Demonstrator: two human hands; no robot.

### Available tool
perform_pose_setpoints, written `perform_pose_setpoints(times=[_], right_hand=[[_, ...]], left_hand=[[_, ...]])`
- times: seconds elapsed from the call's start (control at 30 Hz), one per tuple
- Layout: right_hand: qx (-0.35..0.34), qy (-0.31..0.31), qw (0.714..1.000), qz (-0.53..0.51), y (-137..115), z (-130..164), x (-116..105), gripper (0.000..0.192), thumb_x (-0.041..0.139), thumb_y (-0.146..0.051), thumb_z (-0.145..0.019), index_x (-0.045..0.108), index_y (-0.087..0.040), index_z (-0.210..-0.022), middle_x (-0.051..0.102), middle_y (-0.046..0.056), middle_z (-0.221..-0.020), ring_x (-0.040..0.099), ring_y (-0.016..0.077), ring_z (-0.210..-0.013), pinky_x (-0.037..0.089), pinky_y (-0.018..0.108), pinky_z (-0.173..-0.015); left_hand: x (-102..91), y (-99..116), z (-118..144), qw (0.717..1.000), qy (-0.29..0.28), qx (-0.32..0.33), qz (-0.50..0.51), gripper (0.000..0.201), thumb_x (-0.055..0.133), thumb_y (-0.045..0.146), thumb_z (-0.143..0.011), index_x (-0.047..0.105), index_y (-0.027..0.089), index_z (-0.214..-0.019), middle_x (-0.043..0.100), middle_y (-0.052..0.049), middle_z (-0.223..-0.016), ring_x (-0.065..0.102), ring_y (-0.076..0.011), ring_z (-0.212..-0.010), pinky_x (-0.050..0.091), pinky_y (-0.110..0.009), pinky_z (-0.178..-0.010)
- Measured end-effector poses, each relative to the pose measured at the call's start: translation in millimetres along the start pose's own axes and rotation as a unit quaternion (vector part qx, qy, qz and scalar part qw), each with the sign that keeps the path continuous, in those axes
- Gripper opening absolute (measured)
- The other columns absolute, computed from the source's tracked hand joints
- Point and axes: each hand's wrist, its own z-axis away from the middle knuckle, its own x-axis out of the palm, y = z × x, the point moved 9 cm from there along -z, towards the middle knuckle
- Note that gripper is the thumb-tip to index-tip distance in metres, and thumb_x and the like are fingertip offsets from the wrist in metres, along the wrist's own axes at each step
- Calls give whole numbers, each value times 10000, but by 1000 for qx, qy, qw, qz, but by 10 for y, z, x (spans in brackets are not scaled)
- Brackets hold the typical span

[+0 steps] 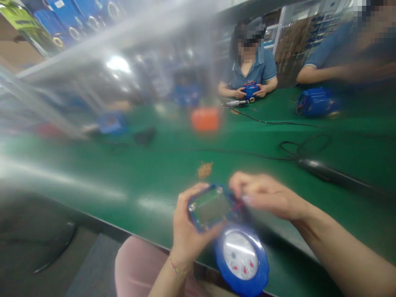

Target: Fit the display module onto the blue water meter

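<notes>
Head view, blurred by motion. The left hand (185, 231) grips a blue-framed rectangular module (212, 207) with a grey-green face, thumb across its lower edge and fingers curled over its upper left corner. The right hand (266, 196) meets the module's upper right corner, its fingers pinched together on something small there; the blur hides what they pinch. Just below the module, and joined or touching it as far as can be told, lies a round blue meter (241, 260) with a white dial, resting at the near edge of the green table (148, 173), partly overhanging it. A small brownish heap (204, 169) sits on the surface just beyond the hands. To the right, a dark handheld tool (328, 171) lies on the surface with a black cable (297, 148) looped behind it. An orange object (205, 119) stands toward the middle of the far side. At the far edge a seated person (250, 68) in a blue shirt holds another blue unit (250, 90); a second person's arm (321, 74) rests near the far right corner beside a further blue unit (315, 102).
</notes>
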Motion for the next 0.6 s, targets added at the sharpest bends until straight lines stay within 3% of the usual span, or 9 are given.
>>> perform_pose_setpoints(times=[0.13,0.3,0.43,0.6], right_hand=[[-6,0,997,79,94,-23,0,342,485,-352,-818,463,-127,-561,453,31,-777,429,117,-728,355,295,-669],[-70,22,956,282,155,2,11,266,406,-294,-872,515,-151,-676,472,22,-812,400,131,-852,307,316,-771],[-59,-3,949,310,312,-36,16,237,422,-276,-869,558,-167,-710,486,16,-865,408,127,-906,304,322,-830],[-76,-43,935,343,281,-164,25,173,511,-273,-822,627,-185,-729,521,32,-901,431,142,-952,306,351,-871]], left_hand=[[0,-33,16,1000,17,-12,20,649,745,280,-521,460,195,-1098,550,-85,-1078,555,-216,-989,504,-400,-837],[74,-151,54,998,17,-39,40,666,754,287,-512,458,210,-1104,542,-61,-1077,549,-181,-990,505,-327,-841],[90,-154,54,996,17,-12,88,686,767,267,-492,458,199,-1101,545,-56,-1079,539,-162,-1007,490,-279,-864],[128,2,-34,990,-46,29,128,631,781,184,-417,514,123,-984,603,-105,-992,574,-205,-941,501,-333,-837]])
